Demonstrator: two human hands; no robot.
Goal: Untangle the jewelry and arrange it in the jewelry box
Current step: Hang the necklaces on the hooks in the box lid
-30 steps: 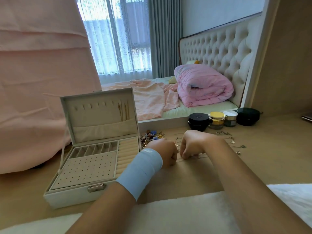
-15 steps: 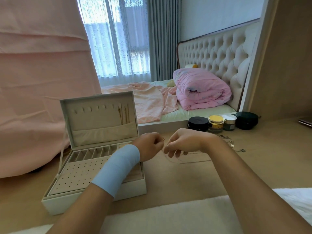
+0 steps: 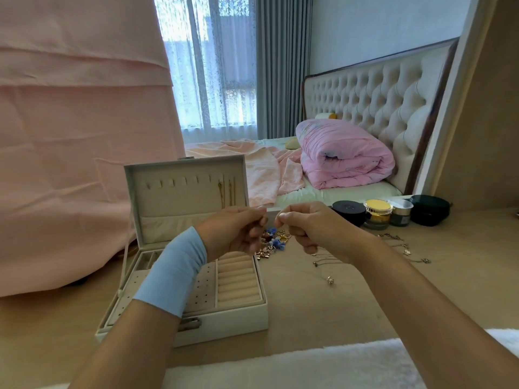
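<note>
Showing both hands raised above the tan floor (image 3: 323, 310), knuckles towards the camera and fingertips nearly meeting. The left hand (image 3: 233, 231), with a light-blue wristband (image 3: 174, 273) on its wrist, has its fingers curled and its thumb pressed to the forefinger; the right hand (image 3: 306, 231) is curled in the same pinch. Whatever lies between the fingertips is too fine to make out, so it cannot be told whether either hand has hold of a chain.

The white jewelry box (image 3: 224, 324) stands open on the floor beneath the left forearm. Its upright lid (image 3: 179, 192) carries a row of hooks, with 2 gold chains (image 3: 224, 195) hanging at the right end. The tray shows a perforated panel (image 3: 202, 293) and, on its right, a column of padded ring rolls (image 3: 238, 279).

A tangled heap of jewelry (image 3: 273, 242), gold with blue pieces, lies on the floor just beside the box's far right corner, seen between the 2 hands. Thin necklaces (image 3: 323, 259) lie under the right wrist, a small pendant (image 3: 330, 280) nearer the camera. More chains (image 3: 401, 245) lie further right.

Behind these stand a black-lidded jar (image 3: 348, 211), a yellow jar (image 3: 377, 214), a small grey jar (image 3: 401, 214) and a dark round case (image 3: 429, 210). A rolled pink quilt (image 3: 345, 155) rests on the bed, against the tufted headboard (image 3: 379, 102).
</note>
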